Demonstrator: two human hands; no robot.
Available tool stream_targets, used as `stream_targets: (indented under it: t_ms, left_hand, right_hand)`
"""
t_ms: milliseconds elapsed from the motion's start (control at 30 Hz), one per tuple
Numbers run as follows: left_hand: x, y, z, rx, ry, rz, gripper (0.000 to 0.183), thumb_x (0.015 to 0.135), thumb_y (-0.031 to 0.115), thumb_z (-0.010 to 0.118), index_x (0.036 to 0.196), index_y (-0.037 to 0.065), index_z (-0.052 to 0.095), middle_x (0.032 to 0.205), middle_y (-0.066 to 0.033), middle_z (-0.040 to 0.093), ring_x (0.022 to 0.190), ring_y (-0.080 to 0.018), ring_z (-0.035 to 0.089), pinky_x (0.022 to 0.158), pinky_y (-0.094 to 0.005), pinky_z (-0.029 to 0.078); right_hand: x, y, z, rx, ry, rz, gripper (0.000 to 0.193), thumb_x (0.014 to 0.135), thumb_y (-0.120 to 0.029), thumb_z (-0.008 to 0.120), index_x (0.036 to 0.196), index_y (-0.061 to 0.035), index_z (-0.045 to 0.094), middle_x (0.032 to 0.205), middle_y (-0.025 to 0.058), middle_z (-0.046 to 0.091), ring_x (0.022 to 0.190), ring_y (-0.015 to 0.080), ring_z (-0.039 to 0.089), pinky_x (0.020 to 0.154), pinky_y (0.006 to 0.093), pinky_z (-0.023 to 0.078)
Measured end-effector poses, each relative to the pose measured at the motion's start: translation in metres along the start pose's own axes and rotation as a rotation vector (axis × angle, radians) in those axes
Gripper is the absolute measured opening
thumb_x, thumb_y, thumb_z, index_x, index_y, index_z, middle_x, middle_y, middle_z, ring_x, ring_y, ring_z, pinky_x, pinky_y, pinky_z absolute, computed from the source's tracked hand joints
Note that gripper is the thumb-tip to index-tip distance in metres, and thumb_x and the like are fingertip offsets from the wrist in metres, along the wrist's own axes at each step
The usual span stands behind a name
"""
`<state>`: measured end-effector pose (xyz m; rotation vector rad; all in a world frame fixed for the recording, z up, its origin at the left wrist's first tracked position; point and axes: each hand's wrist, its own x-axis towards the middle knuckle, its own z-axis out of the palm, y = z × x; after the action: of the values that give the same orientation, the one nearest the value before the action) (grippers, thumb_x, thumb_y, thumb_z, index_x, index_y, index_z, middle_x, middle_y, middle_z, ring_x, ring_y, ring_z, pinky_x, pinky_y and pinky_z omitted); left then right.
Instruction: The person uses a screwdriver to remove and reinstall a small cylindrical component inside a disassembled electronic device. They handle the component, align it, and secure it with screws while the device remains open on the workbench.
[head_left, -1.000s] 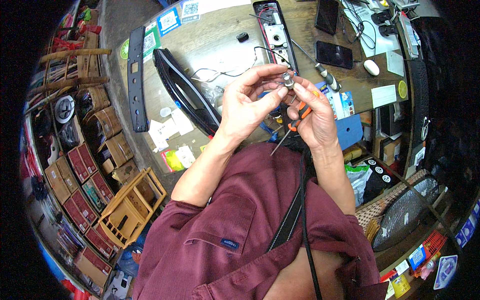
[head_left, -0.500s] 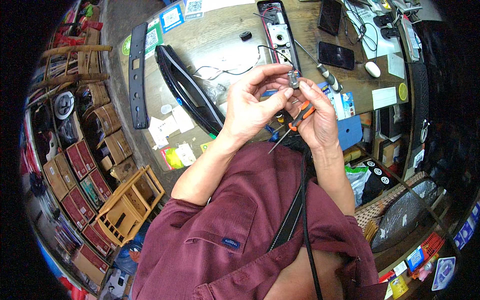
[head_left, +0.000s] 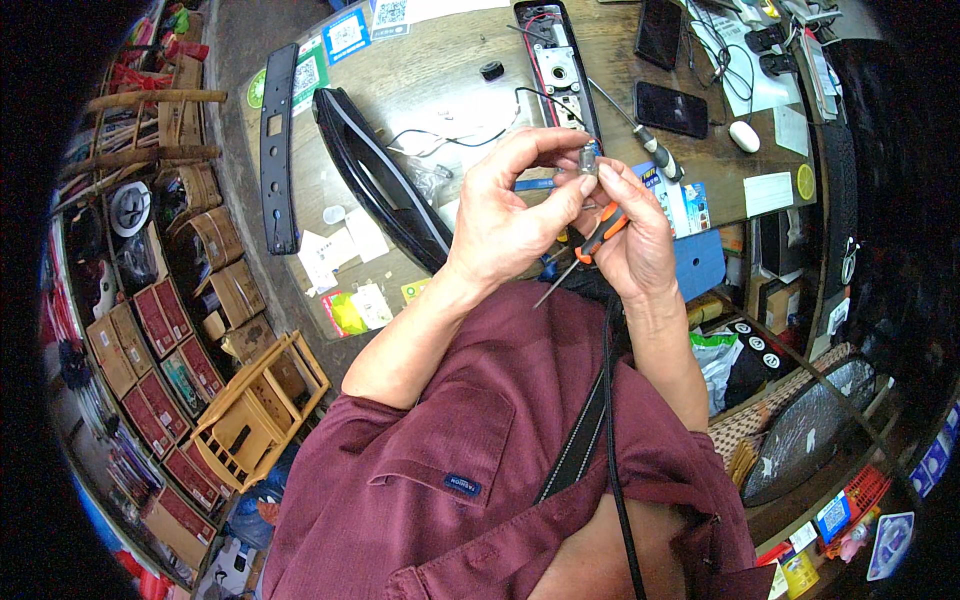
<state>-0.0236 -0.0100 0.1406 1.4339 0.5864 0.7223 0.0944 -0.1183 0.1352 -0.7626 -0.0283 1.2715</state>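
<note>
My left hand (head_left: 510, 210) pinches a small silvery metal cylinder (head_left: 588, 160) with a bit of blue at its top end; its exact kind I cannot make out. Thumb and fingertips of my right hand (head_left: 640, 235) meet the same part from the other side. Across my right palm lies a screwdriver (head_left: 603, 236) with an orange and black handle, its thin shaft pointing down to the left. Just beyond my hands stands an opened long black housing (head_left: 561, 70) with a metal plate and wires inside. A black cable runs from it to the left.
On the wooden table (head_left: 450, 70) are a curved black casing (head_left: 375, 180), a flat black strip (head_left: 279, 150), a grey-handled screwdriver (head_left: 655, 150), two dark phones (head_left: 671, 110) and a white mouse (head_left: 744, 138). A wooden chair (head_left: 262, 410) and stacked boxes (head_left: 160, 320) are at the left.
The small metal cylinder has been tilted slightly and shows more of its side between my fingertips. My left hand has shifted a little; the screwdriver stays in my right hand.
</note>
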Motion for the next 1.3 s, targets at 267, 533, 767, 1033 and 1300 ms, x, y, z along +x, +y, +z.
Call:
stream_targets:
  t_ms: [267,533,767,1033,1300]
  left_hand:
    - [-0.006,0.009,0.001,0.044,0.002,0.029,0.036,0.082,0.008,0.079,0.115,-0.001,0.071,0.102,-0.0084,0.07,0.094,-0.0157,0.068,0.085,-0.029,0.054]
    - [-0.012,0.011,0.002,0.039,0.009,0.067,0.034,0.081,0.007,0.08,0.113,-0.001,0.071,0.102,-0.0093,0.07,0.092,-0.016,0.068,0.085,-0.0291,0.055]
    - [-0.015,0.014,-0.002,0.106,-0.019,0.072,0.037,0.081,0.005,0.083,0.116,0.0,0.071,0.108,-0.007,0.07,0.098,-0.0147,0.064,0.09,-0.0282,0.051]
    - [-0.018,0.011,-0.008,-0.047,-0.062,-0.065,0.038,0.085,0.002,0.078,0.121,-0.002,0.067,0.113,-0.006,0.068,0.103,-0.0146,0.063,0.095,-0.0297,0.051]
    - [0.006,-0.018,-0.071,-0.462,0.168,-0.297,0.03,0.093,0.003,0.061,0.122,-0.004,0.066,0.101,-0.0109,0.07,0.09,-0.0191,0.07,0.086,-0.0344,0.059]
  right_hand:
    - [-0.01,0.0,0.005,-0.006,-0.016,-0.003,0.027,0.105,-0.018,0.051,0.121,0.001,0.062,0.12,0.0176,0.068,0.109,0.0256,0.069,0.093,0.0389,0.058]
    - [-0.018,0.004,0.007,0.008,-0.008,-0.004,0.03,0.105,-0.019,0.051,0.125,0.0017,0.061,0.119,0.0146,0.069,0.106,0.0245,0.07,0.093,0.0412,0.058]
    - [-0.02,0.006,0.007,0.049,-0.046,-0.005,0.029,0.105,-0.017,0.05,0.124,0.0015,0.062,0.119,0.0166,0.068,0.109,0.0277,0.069,0.091,0.0393,0.059]
    - [-0.018,0.01,0.01,-0.041,0.015,-0.006,0.029,0.105,-0.015,0.05,0.125,0.0035,0.06,0.12,0.0171,0.068,0.108,0.0267,0.069,0.089,0.0387,0.061]
    - [-0.009,-0.01,-0.014,0.008,0.178,-0.03,0.019,0.101,-0.01,0.057,0.114,0.0027,0.061,0.114,0.0238,0.068,0.105,0.0302,0.07,0.093,0.0367,0.06]
